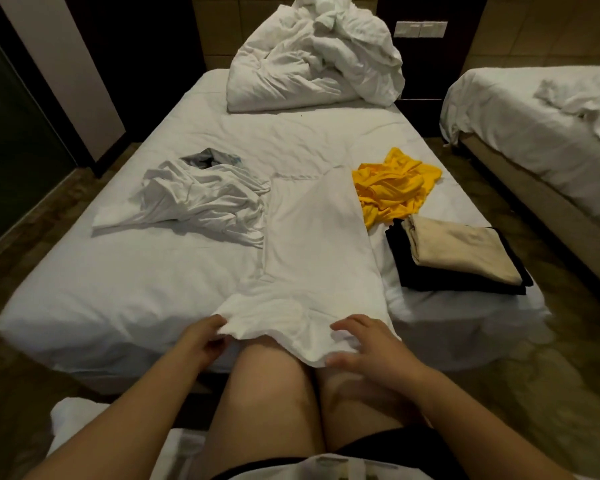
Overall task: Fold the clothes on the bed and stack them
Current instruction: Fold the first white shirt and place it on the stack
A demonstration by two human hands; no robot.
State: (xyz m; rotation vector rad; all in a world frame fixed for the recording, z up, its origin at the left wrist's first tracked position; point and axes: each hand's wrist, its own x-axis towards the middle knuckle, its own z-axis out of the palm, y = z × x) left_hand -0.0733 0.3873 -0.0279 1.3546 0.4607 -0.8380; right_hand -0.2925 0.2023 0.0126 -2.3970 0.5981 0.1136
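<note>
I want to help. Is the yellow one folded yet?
Not folded. The yellow garment lies crumpled in a heap on the bed.

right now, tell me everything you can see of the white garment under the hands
The white garment is plain, thin cloth, folded into a long strip lying lengthwise on the bed, wrinkled at the near end. That end hangs over the bed's edge onto the person's knees. The left hand pinches its near left corner; the right hand covers the right corner, grip unclear.
</note>
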